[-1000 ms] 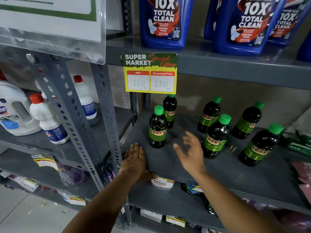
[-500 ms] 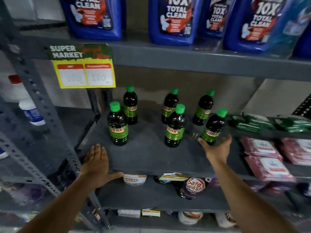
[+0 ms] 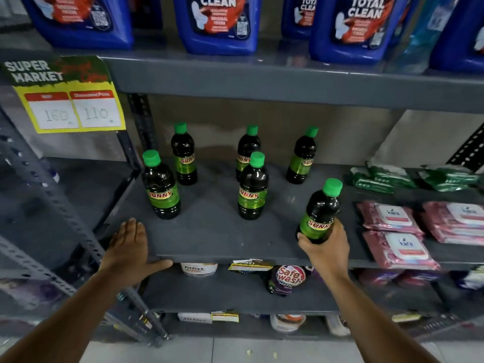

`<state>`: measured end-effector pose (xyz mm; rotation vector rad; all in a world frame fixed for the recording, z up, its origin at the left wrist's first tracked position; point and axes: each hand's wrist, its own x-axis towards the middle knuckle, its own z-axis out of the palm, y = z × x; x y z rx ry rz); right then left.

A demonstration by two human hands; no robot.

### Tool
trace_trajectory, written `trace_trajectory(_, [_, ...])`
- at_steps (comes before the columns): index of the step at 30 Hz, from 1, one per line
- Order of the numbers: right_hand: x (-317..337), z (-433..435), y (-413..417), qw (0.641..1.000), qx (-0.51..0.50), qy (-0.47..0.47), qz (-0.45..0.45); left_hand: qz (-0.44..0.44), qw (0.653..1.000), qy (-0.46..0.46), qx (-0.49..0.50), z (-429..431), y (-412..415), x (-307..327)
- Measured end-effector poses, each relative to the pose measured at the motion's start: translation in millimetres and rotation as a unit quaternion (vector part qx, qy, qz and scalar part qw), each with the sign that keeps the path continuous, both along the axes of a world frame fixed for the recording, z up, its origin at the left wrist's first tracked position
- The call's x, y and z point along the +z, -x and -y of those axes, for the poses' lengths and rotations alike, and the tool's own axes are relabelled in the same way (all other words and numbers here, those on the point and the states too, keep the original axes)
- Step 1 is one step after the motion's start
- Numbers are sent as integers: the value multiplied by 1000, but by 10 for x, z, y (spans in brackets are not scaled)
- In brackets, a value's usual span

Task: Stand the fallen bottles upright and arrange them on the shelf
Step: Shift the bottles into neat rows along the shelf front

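Several dark Sunny bottles with green caps stand upright on the grey shelf. My right hand grips the base of the front right bottle, which leans slightly right. Two more stand in front: a left one and a middle one. Three stand behind: back left, back middle and back right. My left hand lies flat with spread fingers on the shelf's front left edge, holding nothing.
Pink wipe packs and green packets lie to the right on the same shelf. Blue cleaner jugs fill the shelf above. A yellow price tag hangs at upper left. A Safewash pouch lies on the shelf below.
My right hand reached the front right bottle and closed around its base. The view shifted right, and my left hand stayed on the shelf edge.
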<state>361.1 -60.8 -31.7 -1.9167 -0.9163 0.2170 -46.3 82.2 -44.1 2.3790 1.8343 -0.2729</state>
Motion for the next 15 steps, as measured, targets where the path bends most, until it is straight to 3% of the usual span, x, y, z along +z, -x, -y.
trace_trajectory(10, [-74, 156, 94, 999, 1, -31, -26, 1, 1000, -3, -3, 19, 5, -2])
trace_trajectory(12, [-132, 255, 260, 997, -41, -61, 23, 1, 1000, -1, -2, 19, -6, 4])
trace_trajectory(13, [-159, 302, 384, 991, -30, -98, 88, -2, 1000, 0, 0, 21, -3, 13])
trace_trajectory(15, [-211, 324, 632, 967, 64, -155, 191, -8, 1000, 5, 1, 26, -9, 31])
